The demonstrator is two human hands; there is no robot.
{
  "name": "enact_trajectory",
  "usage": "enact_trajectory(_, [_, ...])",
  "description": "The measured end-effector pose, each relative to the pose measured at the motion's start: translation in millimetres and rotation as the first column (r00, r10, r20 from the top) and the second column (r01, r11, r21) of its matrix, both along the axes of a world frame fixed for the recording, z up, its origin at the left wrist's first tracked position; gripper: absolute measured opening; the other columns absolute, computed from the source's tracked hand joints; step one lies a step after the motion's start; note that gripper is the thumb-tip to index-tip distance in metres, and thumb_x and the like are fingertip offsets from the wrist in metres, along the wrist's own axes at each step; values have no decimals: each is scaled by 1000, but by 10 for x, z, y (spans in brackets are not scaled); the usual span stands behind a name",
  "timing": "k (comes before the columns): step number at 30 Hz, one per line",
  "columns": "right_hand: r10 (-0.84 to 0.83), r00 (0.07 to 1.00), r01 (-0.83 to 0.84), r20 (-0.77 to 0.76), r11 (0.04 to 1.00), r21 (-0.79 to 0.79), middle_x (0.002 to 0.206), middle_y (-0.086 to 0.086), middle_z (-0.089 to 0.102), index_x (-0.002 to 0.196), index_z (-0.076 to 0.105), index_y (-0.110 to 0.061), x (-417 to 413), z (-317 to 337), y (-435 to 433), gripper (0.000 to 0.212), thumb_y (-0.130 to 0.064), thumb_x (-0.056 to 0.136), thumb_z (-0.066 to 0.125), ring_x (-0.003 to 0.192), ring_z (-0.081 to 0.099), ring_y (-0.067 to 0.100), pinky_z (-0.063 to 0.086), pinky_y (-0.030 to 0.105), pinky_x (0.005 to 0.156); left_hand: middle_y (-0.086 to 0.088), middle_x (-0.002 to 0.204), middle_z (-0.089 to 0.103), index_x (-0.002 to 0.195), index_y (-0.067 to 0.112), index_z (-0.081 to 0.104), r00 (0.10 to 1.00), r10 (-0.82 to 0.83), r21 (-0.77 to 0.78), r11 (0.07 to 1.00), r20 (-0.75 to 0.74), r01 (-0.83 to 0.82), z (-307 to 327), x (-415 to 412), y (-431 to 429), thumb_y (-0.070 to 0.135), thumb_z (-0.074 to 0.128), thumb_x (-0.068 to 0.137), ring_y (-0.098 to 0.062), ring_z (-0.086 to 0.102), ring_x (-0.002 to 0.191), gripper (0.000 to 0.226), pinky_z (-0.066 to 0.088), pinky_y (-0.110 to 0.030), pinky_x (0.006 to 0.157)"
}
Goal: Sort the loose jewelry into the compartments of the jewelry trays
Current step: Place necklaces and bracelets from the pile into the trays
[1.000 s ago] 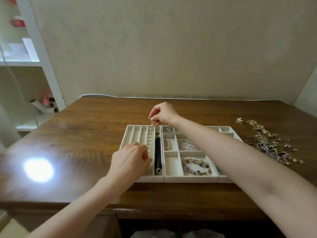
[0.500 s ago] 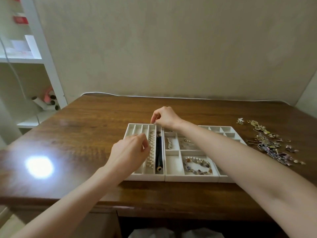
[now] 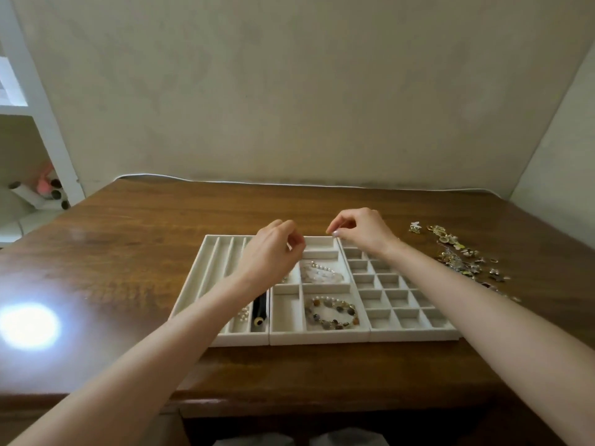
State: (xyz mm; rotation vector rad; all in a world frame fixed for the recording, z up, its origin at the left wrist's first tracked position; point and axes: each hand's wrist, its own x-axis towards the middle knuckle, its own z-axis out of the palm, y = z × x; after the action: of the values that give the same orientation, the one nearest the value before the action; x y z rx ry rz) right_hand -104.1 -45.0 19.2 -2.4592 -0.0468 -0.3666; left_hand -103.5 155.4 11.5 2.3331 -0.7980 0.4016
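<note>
Three white jewelry trays stand side by side on the table: a long-slot tray, a mixed tray and a small-grid tray. My left hand hovers over the far end of the slot tray, fingers curled, nothing visible in them. My right hand is over the far edge of the mixed tray, thumb and forefinger pinched together with nothing seen between them. A pearl strand lies in a slot, mostly hidden by my left arm. Loose jewelry is heaped to the right.
A black roll fills the slot beside the pearls. A beaded bracelet and pale pearl pieces sit in the mixed tray. A bright glare marks the wooden table. A white shelf unit stands at left.
My right hand let go of the pearl strand's top end and moved right. My left hand moved up to the tray's far end. The strand now lies in its slot.
</note>
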Motion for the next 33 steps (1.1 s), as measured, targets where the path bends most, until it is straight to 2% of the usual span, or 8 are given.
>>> enact_trajectory(4, [-99, 995, 99, 9, 995, 3, 92, -7, 64, 89, 69, -18, -186, 1, -429, 10, -12, 88, 62, 88, 57, 5, 43, 22, 79, 2, 92, 54, 89, 13, 59, 995, -98, 0, 995, -5, 98, 4, 39, -432, 18, 56, 89, -15, 55, 82, 6, 43, -24, 71])
enact_trajectory(8, [-218, 976, 218, -7, 976, -20, 96, -3, 65, 88, 69, -18, -312, 21, -843, 10, -11, 87, 63, 93, 58, 10, 44, 26, 84, -2, 98, 57, 93, 10, 62, 988, -154, -2, 988, -26, 154, -1, 75, -766, 18, 55, 89, -18, 57, 86, 11, 47, -30, 77])
enact_trajectory(14, [-391, 886, 329, -251, 909, -254, 104, 1, 68, 87, 68, -24, -445, -36, -1356, 17, -9, 79, 71, 93, 60, 15, 49, 40, 92, -4, 101, 57, 95, 10, 63, 978, -201, 7, 980, -59, 201, -42, 81, -1044, 18, 55, 90, -18, 57, 89, 13, 48, -29, 79])
enact_trajectory(20, [-417, 859, 326, -299, 894, -309, 99, -6, 60, 97, 70, -21, -505, -100, -1507, 26, -16, 73, 77, 97, 56, 13, 49, 40, 91, -4, 103, 56, 96, 11, 63, 975, -212, 32, 976, -68, 214, -65, 126, -1173, 19, 55, 90, -18, 57, 92, 13, 48, -29, 80])
enact_trajectory(24, [-406, 894, 329, -188, 881, -339, 95, -6, 60, 81, 69, -17, -489, -173, -1501, 8, -20, 76, 74, 84, 58, 10, 50, 29, 74, -3, 103, 56, 97, 12, 63, 974, -219, 34, 975, -66, 221, -54, 146, -1243, 19, 55, 90, -17, 57, 91, 13, 49, -30, 80])
enact_trajectory(26, [-387, 906, 332, -169, 900, -283, 91, -4, 61, 79, 63, -19, -488, -138, -1537, 6, -19, 82, 69, 75, 57, 9, 47, 25, 67, -2, 103, 56, 96, 12, 64, 972, -230, 27, 972, -57, 232, -48, 148, -1281, 18, 55, 90, -16, 57, 91, 12, 49, -30, 80])
enact_trajectory(30, [-378, 922, 378, -83, 926, -21, 80, 0, 67, 84, 55, -18, -516, 56, -1611, 9, -14, 91, 57, 70, 63, 18, 52, 30, 65, -3, 102, 57, 95, 11, 63, 965, -254, 17, 967, -62, 256, -27, 124, -1391, 18, 55, 89, -18, 57, 92, 12, 49, -31, 80])
enact_trajectory(33, [-379, 925, 379, -16, 919, 108, 73, 6, 68, 89, 54, -12, -547, 191, -1641, 5, -12, 93, 54, 59, 63, 15, 47, 19, 49, -4, 103, 59, 96, 11, 62, 957, -275, 17, 960, -88, 278, -8, 90, -1511, 19, 55, 90, -16, 56, 91, 12, 47, -26, 75])
